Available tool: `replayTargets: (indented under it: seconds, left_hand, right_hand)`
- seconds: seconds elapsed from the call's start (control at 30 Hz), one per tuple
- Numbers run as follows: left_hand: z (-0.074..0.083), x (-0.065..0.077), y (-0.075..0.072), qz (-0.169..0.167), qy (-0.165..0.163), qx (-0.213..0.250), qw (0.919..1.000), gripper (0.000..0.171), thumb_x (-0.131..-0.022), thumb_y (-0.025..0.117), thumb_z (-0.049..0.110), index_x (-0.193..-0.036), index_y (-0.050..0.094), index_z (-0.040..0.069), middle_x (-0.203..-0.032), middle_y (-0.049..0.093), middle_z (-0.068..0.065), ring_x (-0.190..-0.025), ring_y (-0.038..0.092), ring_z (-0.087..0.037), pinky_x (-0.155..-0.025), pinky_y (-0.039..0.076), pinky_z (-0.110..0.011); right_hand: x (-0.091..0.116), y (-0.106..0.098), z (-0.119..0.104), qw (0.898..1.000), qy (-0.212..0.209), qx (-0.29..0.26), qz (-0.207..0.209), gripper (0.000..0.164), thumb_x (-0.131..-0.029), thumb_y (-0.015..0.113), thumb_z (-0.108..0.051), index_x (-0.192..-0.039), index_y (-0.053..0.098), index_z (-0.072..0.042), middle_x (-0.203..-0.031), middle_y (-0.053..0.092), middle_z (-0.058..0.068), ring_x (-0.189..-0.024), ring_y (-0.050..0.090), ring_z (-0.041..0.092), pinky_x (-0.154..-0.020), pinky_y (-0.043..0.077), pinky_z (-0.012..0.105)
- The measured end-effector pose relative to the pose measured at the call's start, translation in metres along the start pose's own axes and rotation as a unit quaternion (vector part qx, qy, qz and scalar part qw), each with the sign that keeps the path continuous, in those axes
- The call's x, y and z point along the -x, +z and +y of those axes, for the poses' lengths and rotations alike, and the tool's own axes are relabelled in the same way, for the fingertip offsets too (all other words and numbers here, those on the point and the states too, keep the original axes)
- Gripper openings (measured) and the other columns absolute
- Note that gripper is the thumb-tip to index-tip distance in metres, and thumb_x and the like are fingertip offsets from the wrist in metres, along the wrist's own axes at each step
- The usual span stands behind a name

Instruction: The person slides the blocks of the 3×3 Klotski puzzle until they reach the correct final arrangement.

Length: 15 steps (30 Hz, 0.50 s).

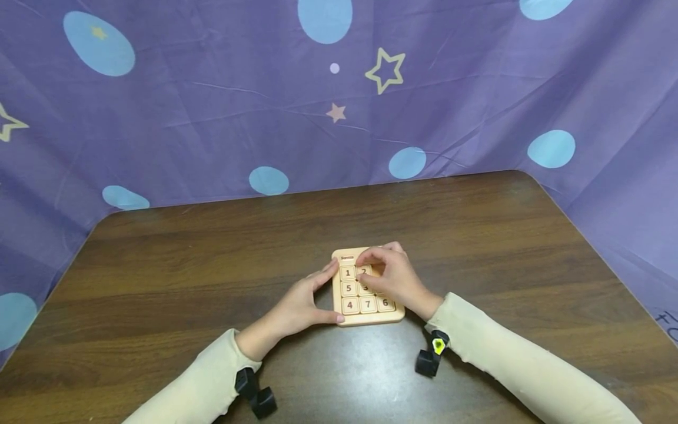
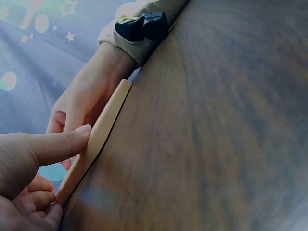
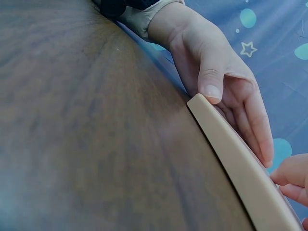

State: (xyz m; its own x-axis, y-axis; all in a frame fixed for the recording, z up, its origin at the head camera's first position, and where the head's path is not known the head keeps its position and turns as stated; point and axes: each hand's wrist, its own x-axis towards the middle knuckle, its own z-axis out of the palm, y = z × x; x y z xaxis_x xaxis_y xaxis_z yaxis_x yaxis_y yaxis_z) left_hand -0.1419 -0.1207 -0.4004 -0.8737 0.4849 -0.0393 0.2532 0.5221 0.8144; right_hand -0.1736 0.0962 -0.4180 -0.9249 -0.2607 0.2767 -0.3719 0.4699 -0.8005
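Observation:
A light wooden number slide puzzle (image 1: pixel 371 320) lies flat on the table, its square tiles showing 1, 2, 5, 4, 7, 6 and a partly covered 3. My left hand (image 1: pixel 299 303) holds its left side, with the thumb at the near left corner and fingers along the far left edge. Bent over the tiles from the right, my right hand (image 1: pixel 394 274) has its index fingertip and thumb tip around the 2 tile (image 1: pixel 364 271). Its other fingers reach past the far right corner and hide the upper right tiles. Both wrist views show the puzzle's pale side edge (image 2: pixel 103 125).
The brown wood-grain table (image 1: pixel 212 265) stretches around the puzzle on all sides. Behind it hangs a purple cloth (image 1: pixel 212 106) with stars and blue ovals. Black wrist cameras (image 1: pixel 256 393) hang beneath both light sleeves.

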Motion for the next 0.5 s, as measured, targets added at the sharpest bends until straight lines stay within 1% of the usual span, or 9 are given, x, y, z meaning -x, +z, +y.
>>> replayTargets:
  seconds: [0.27, 0.5]
  left_hand:
    - [-0.0001, 0.0008, -0.001, 0.0, -0.002, 0.005, 1.0, 0.097, -0.066, 0.085, 0.019, -0.146, 0.03, 0.003, -0.153, 0.027, -0.007, -0.14, 0.024, -0.027, -0.114, 0.017, -0.046]
    - [0.0013, 0.0012, -0.001, -0.001, 0.001, 0.004, 1.0, 0.097, -0.067, 0.085, 0.019, -0.145, 0.031, 0.002, -0.153, 0.027, -0.007, -0.14, 0.023, -0.027, -0.114, 0.017, -0.046]
  right_hand:
    - [-0.0011, 0.0018, -0.0044, 1.0, 0.003, 0.023, 0.0, 0.019, -0.069, 0.076, -0.01, -0.085, 0.068, -0.016, -0.089, 0.07, -0.003, -0.087, 0.041, 0.018, -0.077, 0.032, 0.033]
    - [0.0012, -0.0028, 0.0001, 1.0, 0.002, 0.018, -0.001, 0.02, -0.068, 0.074, -0.006, -0.085, 0.068, -0.014, -0.09, 0.068, -0.001, -0.088, 0.041, 0.019, -0.075, 0.034, 0.032]
